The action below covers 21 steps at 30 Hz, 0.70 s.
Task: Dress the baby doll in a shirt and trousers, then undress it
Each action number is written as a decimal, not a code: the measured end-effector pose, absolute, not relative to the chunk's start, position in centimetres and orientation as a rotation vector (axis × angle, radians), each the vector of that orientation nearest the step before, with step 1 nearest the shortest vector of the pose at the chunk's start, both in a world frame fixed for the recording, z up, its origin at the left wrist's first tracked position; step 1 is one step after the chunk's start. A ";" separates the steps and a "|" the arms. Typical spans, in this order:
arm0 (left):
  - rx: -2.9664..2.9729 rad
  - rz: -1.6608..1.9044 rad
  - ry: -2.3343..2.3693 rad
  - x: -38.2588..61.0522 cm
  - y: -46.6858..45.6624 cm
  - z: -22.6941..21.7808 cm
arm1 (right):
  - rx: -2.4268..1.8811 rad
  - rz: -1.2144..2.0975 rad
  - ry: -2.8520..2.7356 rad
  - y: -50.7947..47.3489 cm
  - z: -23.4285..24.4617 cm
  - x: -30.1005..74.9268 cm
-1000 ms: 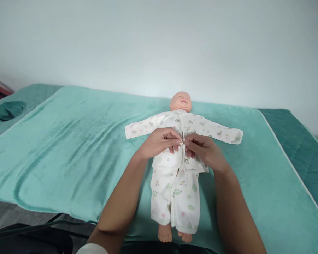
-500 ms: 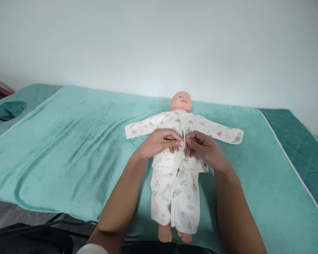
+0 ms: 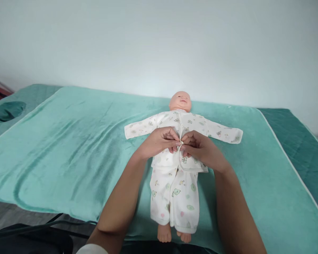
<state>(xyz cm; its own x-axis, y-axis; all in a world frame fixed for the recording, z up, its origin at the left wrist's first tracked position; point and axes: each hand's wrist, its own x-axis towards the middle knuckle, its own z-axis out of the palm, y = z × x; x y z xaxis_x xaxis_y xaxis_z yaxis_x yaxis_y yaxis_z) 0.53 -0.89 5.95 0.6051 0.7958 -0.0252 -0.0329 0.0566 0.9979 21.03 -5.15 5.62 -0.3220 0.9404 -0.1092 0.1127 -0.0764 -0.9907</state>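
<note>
A baby doll (image 3: 180,101) lies on its back, dressed in a white printed shirt (image 3: 166,120) and matching trousers (image 3: 161,197). The shirt's long sleeves stretch out to both sides. Over the doll's belly, my left hand (image 3: 163,142) pinches one front edge of the shirt. My right hand (image 3: 197,147) pinches the other edge, its fingertips meeting the left ones at the front opening. A small pale button or snap (image 3: 181,143) shows between the fingertips; whether it is fastened I cannot tell. Below the hands the shirt front hangs slightly parted.
A green plush sheet (image 3: 76,148) covers the bed, wrinkled on the left. Darker quilted bedding (image 3: 294,141) shows at the right. A pale wall (image 3: 159,46) stands behind. Dark cables (image 3: 55,223) and a black object (image 3: 29,240) are at the lower left.
My right hand has shifted left, and its fingertips now meet my left fingertips at the shirt opening. The two front edges are closer together. My left hand has hardly moved.
</note>
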 end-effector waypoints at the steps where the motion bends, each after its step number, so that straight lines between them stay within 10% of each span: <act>1: 1.390 0.707 0.709 0.5 -0.9 6.0 | -1.193 1.478 -1.483 -5.2 5.6 21.0; 21: 1.416 0.652 0.666 0.3 -1.1 6.3 | -1.174 1.437 -1.562 -5.3 6.1 20.8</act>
<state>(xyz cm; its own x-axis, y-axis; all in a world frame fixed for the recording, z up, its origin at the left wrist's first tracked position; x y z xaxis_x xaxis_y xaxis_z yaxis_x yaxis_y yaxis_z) 0.26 -1.09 6.34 0.6603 0.7504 -0.0288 -0.0130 0.0497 0.9987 20.81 -5.31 6.06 -0.3431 0.9358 -0.0804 0.1581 -0.0268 -0.9871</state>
